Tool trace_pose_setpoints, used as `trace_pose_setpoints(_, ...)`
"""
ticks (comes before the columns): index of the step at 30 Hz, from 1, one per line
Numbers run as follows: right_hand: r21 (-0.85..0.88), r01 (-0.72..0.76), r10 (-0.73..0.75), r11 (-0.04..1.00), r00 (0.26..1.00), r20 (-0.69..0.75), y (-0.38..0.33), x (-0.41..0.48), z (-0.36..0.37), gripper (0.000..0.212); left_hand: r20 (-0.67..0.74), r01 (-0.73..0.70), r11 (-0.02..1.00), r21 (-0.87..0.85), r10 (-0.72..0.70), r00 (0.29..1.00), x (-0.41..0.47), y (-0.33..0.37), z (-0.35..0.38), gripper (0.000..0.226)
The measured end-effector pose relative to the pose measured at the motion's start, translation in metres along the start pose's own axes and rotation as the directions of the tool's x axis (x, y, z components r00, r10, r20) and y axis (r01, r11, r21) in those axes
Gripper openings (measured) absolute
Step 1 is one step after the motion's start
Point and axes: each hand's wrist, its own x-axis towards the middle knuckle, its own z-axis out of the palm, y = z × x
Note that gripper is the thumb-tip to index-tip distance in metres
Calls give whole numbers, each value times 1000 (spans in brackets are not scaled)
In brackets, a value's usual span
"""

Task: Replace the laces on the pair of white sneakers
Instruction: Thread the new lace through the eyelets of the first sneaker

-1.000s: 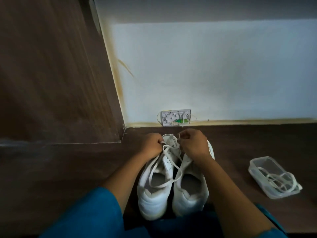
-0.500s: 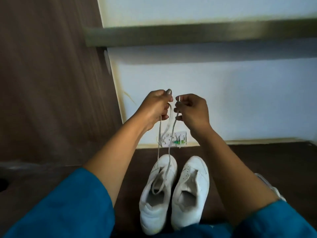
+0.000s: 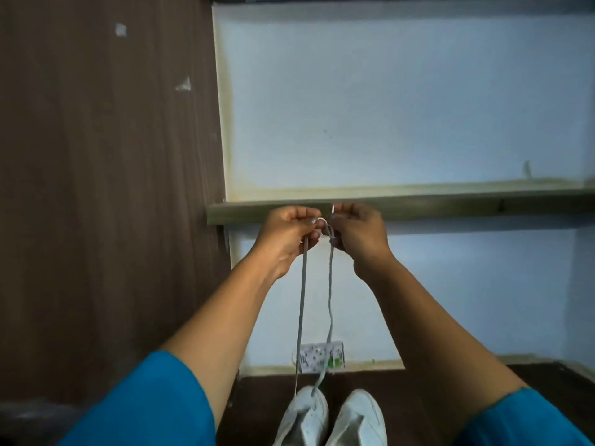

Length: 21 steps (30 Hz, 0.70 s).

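Pale lace [image 3: 302, 300], pinched by left hand [image 3: 289, 235] and right hand [image 3: 357, 235], had been lifted higher from the sneaker [image 3: 306, 420]; removal was judged near.

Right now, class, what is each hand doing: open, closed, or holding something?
Left hand: closed, pinching one end of the lace.
Right hand: closed, pinching the other end of the lace.
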Motion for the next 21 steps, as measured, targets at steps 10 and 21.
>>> trace_pose_setpoints(10,192,-14,18,981,1000,-19,-26,-3,3,15,-71,-81,976,-202,68,995,-7,27,4,17)
trace_pose_setpoints(21,-9,-56,56,998,998,-5,7,-6,5,9,-38,-10,997,81,13,999,-14,-7,-2,12)
